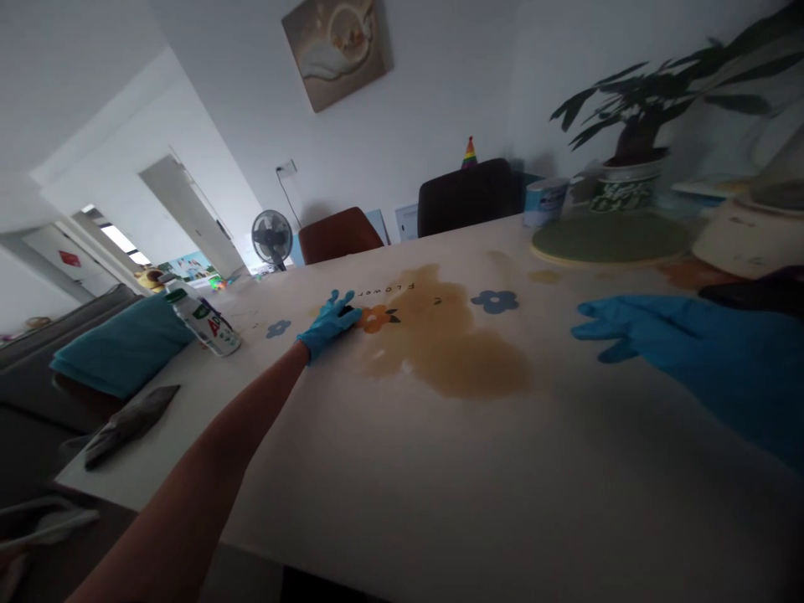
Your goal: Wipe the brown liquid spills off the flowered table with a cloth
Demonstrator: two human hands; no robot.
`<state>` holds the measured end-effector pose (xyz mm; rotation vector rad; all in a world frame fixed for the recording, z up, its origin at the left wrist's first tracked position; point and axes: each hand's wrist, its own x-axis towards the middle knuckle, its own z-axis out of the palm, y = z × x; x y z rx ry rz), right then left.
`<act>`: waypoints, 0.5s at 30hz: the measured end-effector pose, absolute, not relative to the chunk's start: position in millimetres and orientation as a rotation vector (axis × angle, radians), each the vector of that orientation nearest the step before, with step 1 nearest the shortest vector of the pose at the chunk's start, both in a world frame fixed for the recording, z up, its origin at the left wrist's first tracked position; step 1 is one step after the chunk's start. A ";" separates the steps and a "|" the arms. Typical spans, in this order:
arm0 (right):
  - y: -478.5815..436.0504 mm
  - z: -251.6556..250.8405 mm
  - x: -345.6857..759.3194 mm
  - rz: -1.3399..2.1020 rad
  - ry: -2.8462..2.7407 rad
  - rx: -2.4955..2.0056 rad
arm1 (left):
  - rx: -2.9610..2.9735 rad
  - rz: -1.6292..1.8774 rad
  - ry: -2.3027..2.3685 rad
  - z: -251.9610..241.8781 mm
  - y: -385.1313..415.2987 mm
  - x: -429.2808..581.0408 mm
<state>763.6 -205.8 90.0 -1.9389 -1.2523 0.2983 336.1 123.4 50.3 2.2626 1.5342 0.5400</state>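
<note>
My left hand (330, 325), in a blue glove, rests on the pale tabletop (389, 469) with its fingers spread, beside a printed orange flower (375, 318). A small dark patch shows by its fingertips; what it is, I cannot make out. My right hand (612, 328), also gloved in blue, is held over the right side of the table, fingers stretched out and holding nothing. Between the two hands lies a brown wet-looking stain (465, 352) over the printed cloth.
At the left stand a white bottle with a green cap (204, 322) and a dark folded cloth (131, 425). A round green mat (609, 239), a potted plant (628, 180), a blue-white tub (544, 203) and a cream pot (747, 234) occupy the back right.
</note>
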 end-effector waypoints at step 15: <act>-203.5 68.0 782.2 0.289 -1.439 -1.806 | 2.358 0.479 1.636 62.7 126.5 381.9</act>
